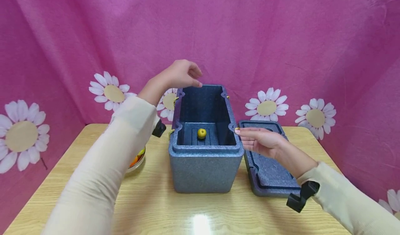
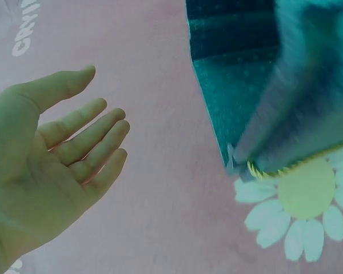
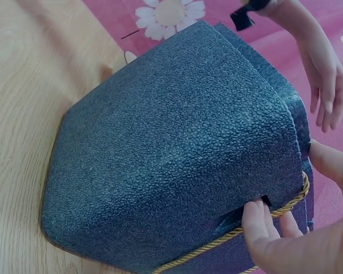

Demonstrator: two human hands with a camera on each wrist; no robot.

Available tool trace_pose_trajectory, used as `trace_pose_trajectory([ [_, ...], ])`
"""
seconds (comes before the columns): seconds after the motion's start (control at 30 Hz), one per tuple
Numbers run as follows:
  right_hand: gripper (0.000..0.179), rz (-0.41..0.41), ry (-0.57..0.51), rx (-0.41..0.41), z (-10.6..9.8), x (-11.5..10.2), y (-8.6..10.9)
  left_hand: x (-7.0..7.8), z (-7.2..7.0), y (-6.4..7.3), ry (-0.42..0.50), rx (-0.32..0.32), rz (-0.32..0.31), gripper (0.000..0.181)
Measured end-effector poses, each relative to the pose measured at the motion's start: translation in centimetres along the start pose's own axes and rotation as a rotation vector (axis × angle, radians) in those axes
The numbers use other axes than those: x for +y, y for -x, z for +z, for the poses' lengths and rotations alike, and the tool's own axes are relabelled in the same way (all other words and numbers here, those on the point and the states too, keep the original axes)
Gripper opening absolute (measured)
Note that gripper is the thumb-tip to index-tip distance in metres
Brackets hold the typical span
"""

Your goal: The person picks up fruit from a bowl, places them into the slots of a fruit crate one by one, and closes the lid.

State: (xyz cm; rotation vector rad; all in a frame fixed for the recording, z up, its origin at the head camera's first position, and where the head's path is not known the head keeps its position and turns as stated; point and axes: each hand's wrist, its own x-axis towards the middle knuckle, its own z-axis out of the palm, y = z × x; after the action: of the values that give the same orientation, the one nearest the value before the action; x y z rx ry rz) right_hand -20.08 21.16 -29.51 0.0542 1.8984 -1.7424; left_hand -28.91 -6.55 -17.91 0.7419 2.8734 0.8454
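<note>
A tall dark grey foam box point(image 1: 206, 172) stands uncovered on the table, a small round yellow fruit point(image 1: 201, 134) lying on its floor. Over the box's far left corner my left hand point(image 1: 184, 73) hangs in the air, fingers loosely bent; its palm, seen in the left wrist view, holds nothing. My right hand point(image 1: 262, 141) grips the box's near right rim. In the right wrist view its thumb is at the rim and its fingertips point(image 3: 252, 220) are at a slot in the side wall, beside a twisted gold cord point(image 3: 206, 248).
The box's grey lid point(image 1: 275, 172) lies on the table to the right, partly behind my right arm. Left of the box, a bowl point(image 1: 139, 165) of colourful fruit is mostly hidden by my left sleeve. A pink cloth point(image 1: 218, 37) with daisies hangs behind the wooden table point(image 1: 162, 210).
</note>
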Motion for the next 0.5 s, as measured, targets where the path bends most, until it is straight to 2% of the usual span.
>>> trace_pose_trajectory([
  [0.2, 0.082, -0.001, 0.016, 0.001, 0.0, -0.3, -0.2, -2.0, -0.3, 2.7, -0.018, 0.033, 0.028, 0.043],
  [0.5, 0.084, 0.01, -0.024, -0.015, 0.6, -0.5, -0.3, -6.3, 1.1, 7.5, 0.048, 0.141, 0.037, 0.037],
])
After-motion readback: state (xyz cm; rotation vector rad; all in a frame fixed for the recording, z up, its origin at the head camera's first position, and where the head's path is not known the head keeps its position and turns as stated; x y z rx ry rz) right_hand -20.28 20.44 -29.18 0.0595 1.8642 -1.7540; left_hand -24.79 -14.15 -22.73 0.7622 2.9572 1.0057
